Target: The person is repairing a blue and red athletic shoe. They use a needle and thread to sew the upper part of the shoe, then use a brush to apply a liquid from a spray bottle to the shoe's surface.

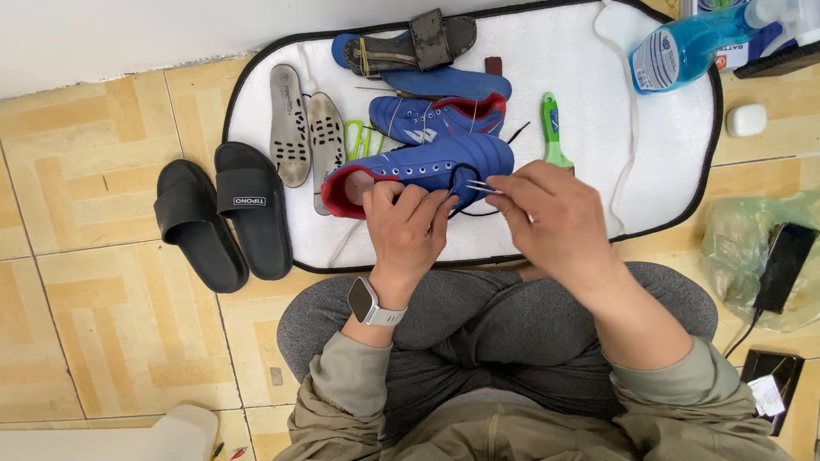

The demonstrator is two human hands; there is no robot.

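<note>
A blue sports shoe with a red lining [427, 166] lies on its side on a white mat [598, 111], close to my knees. My left hand [408, 226] grips the shoe's near edge by the opening. My right hand [551, 213] pinches a thin metal needle [480, 185] against the shoe's side, with thread running from it. A second blue shoe [436, 118] lies just behind the first.
Two grey insoles [303, 128], a green-handled brush [552, 128], a worn sandal and a blue sole [418, 51] lie on the mat. Black slides [222, 218] sit on the tiled floor at left. A blue spray bottle [692, 43] and a white soap bar [746, 119] are at right.
</note>
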